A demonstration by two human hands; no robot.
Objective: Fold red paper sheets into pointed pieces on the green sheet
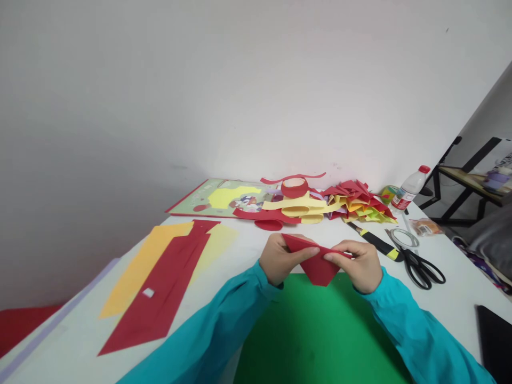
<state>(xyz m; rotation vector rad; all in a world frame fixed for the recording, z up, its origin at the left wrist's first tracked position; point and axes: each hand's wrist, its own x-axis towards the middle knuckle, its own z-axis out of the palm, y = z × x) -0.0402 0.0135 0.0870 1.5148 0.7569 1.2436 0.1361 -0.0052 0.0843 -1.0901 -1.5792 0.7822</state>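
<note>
A folded piece of red paper [320,270] is held up between both hands, its pointed lower part hanging down over the green mat [320,330]. My left hand [282,258] pinches its left side, thumb on the near face. On the right side, my right hand [358,265] grips the paper between thumb and bent fingers. The fingers behind the paper are partly hidden.
Red paper sheets [160,288] and orange paper [140,272] lie at left. Behind stand paper loops [295,188], a pile of folded papers [356,200] and a bottle [410,189]. A utility knife [380,244], scissors [420,266] and tape roll [405,238] lie at right.
</note>
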